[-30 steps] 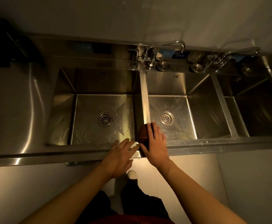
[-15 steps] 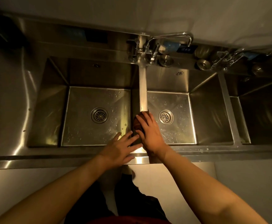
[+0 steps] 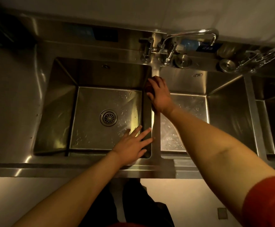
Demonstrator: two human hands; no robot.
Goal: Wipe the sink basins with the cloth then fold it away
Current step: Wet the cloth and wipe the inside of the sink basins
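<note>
A stainless steel sink bench [image 3: 10, 102] runs wall to wall, with a flat drainboard at its left end and three basins sunk into it. The left basin [image 3: 60, 112] has a round drain [image 3: 108, 117] in its wet floor. On the back ledge stand a faucet [image 3: 189, 38] above the divider, two round sink plugs [image 3: 183, 61] beside it, and a second faucet [image 3: 261, 58] toward the right end.

Reddish-brown cloth [image 3: 149, 89], silver steel sink [image 3: 55, 102], red sleeve [image 3: 266, 200]
</note>
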